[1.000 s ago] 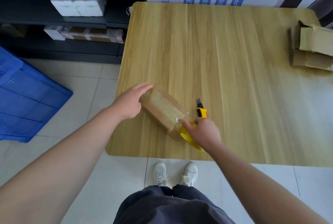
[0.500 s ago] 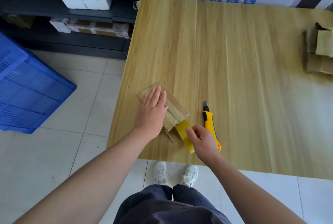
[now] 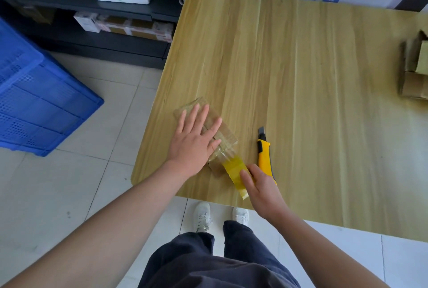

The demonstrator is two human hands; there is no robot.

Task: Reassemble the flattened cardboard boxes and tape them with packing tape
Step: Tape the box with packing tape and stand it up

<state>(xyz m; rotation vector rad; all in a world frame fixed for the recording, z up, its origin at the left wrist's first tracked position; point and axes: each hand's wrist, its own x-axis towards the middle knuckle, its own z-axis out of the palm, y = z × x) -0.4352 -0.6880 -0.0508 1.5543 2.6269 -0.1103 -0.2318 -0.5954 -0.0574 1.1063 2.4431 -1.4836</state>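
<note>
The left grip (image 3: 193, 142) lies flat, palm down, fingers (image 3: 194, 116) straight and spread, near the tabletop's (image 3: 301, 79) front left corner. The right grip (image 3: 261, 187), just beside it toward the front edge, curls round yellow tape (image 3: 232, 168). Both bare forearms reach in across the front edge, converging.

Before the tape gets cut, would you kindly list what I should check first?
1. Left hand pressed flat on the small box: ok.
2. Tape strip runs from the box's near end to the tape roll in the right hand: ok.
3. Utility knife lies on the table just beside the right hand: ok.
4. A hand free to take the knife: not ok, both are occupied.
5. Blade out far enough to cut: cannot tell.
6. Tape smooth along the top seam: cannot tell, the left hand covers it.
</note>
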